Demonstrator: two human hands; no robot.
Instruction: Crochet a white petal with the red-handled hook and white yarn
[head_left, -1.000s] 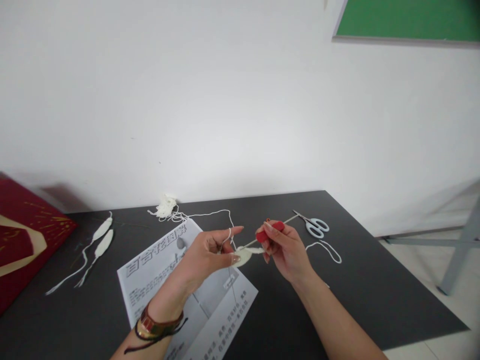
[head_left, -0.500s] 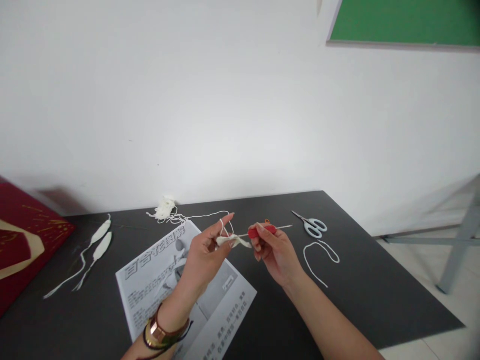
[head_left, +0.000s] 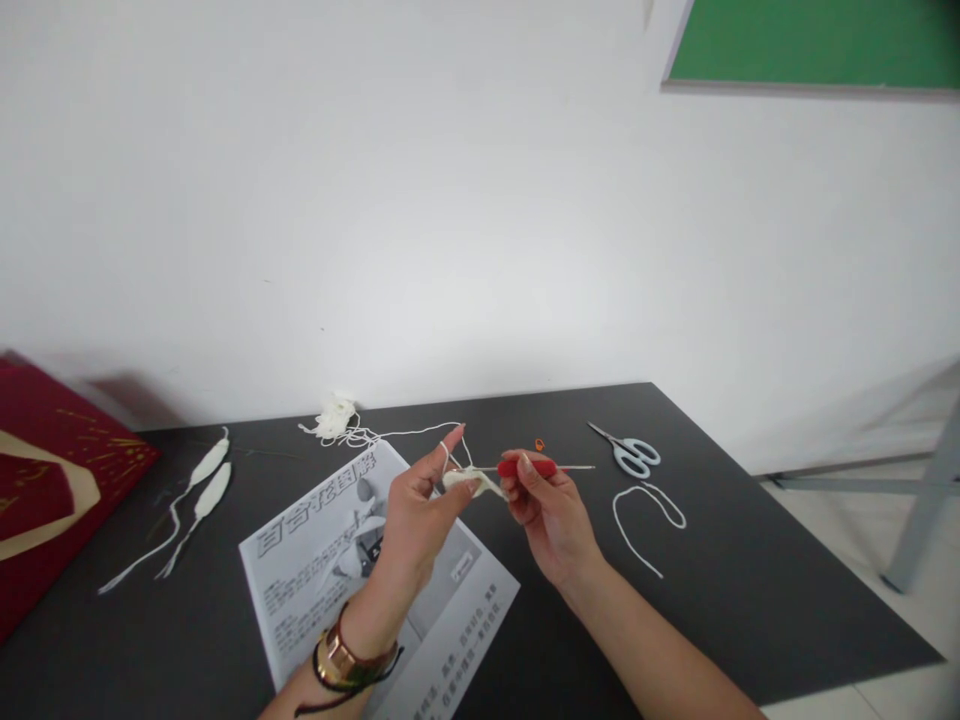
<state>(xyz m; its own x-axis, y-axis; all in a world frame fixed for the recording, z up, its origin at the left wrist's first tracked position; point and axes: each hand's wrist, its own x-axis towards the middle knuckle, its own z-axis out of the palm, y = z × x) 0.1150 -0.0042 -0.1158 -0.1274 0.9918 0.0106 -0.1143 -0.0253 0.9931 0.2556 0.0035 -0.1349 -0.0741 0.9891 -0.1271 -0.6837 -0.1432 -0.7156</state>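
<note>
My left hand (head_left: 424, 510) pinches a small piece of white crochet work (head_left: 463, 481) between thumb and fingers, its index finger raised with white yarn (head_left: 411, 432) looped round it. That strand runs back to a loose pile of yarn (head_left: 334, 415) near the wall. Closed round the red grip of a crochet hook (head_left: 527, 467) is my right hand (head_left: 547, 515). The hook's thin metal shaft reaches left to the crochet work, and its other end sticks out to the right. Below the hands lies a printed sheet (head_left: 300, 590) with a flower picture.
Two white crocheted petals (head_left: 212, 490) with yarn tails lie at left, beside a red gift bag (head_left: 45, 470). On the right are scissors (head_left: 634, 455) with pale blue handles and a cut piece of yarn (head_left: 621, 520). An orange stitch marker (head_left: 539, 444) sits behind my right hand.
The crochet hook has levelled out, and my right hand has dropped slightly, uncovering more of the orange stitch marker. The whole view has shifted a little.
</note>
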